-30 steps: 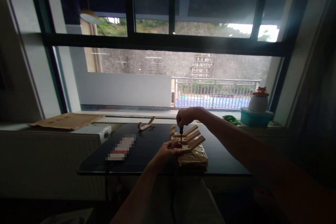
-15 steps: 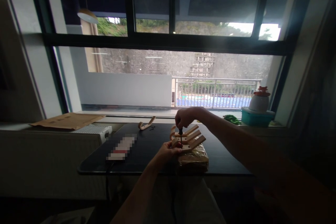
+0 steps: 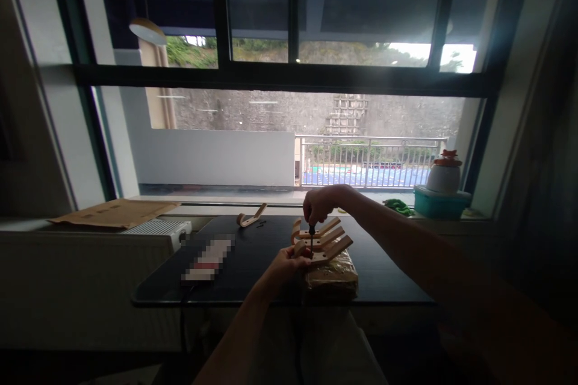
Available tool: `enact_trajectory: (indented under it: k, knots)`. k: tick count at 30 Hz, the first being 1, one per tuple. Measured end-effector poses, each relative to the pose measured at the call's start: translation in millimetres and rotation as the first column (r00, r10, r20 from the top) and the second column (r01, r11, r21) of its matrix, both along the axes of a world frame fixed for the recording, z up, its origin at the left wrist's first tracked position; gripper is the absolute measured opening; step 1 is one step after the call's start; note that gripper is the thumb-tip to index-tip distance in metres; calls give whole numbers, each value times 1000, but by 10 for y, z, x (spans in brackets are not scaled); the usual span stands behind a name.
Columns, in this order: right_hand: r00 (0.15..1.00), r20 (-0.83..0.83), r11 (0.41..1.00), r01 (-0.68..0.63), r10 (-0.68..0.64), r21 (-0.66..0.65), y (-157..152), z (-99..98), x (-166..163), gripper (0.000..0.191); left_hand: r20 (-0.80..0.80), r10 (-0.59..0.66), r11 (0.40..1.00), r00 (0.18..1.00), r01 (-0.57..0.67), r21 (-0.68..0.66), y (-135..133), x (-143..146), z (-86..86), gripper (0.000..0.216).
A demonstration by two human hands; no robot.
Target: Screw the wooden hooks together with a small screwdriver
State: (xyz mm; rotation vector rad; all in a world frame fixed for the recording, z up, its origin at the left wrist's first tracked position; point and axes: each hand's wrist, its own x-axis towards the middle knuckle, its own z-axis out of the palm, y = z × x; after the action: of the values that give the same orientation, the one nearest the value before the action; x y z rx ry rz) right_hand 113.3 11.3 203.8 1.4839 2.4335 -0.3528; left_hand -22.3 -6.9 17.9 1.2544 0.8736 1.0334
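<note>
My right hand (image 3: 320, 204) is closed around the dark handle of a screwdriver (image 3: 311, 240), whose shaft points straight down at the nearest wooden hook (image 3: 332, 251). My left hand (image 3: 289, 261) grips the curled end of that same hook from the left. Behind it lie two more wooden hooks (image 3: 327, 237), side by side, their straight arms slanting up to the right. The hooks rest on a plastic-wrapped brown block (image 3: 334, 283) on the dark table. Any screw under the screwdriver tip is too small to make out.
Another wooden hook (image 3: 251, 216) lies at the table's back, with a few small dark screws (image 3: 261, 224) beside it. A blurred-out object (image 3: 208, 258) is on the left of the dark table (image 3: 180, 289). A teal box (image 3: 440, 201) and green cloth (image 3: 397, 207) stand on the sill.
The view has shifted slightly. Both hands stay in place, the screwdriver still upright over the nearest hook, and the hooks have not visibly moved.
</note>
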Motion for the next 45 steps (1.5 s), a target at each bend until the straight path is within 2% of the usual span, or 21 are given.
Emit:
enact_trajectory:
  k: [4,9,19,29,38,45]
  knots:
    - [1000,16,1000,4,-4,-6,8,-61,-2,24,11,-4,1000,1000,4,-8,34,11,-38,27]
    - [999,42,1000,26,-26,2,-6,-132,65,28,9,-12,1000,1000,12,4,31,16,-12,23]
    - [998,57,999,-16,18,-35,3,18,-33,25,-22,-15,1000,1000,15,8,-9,-3,29,24]
    - [997,72,999,25,-28,47,-43,-111,11,30,-30,9,1000,1000,-9,13,-36,15,58,24]
    - [999,32,1000,-15,15,13,-31,37,-20,25,-25,-2,1000,1000,1,-5,4,10,16,25]
    - [999,18,996,32,-34,79,-50,-111,6,29,-31,-9,1000,999,9,0,-21,3,32,21]
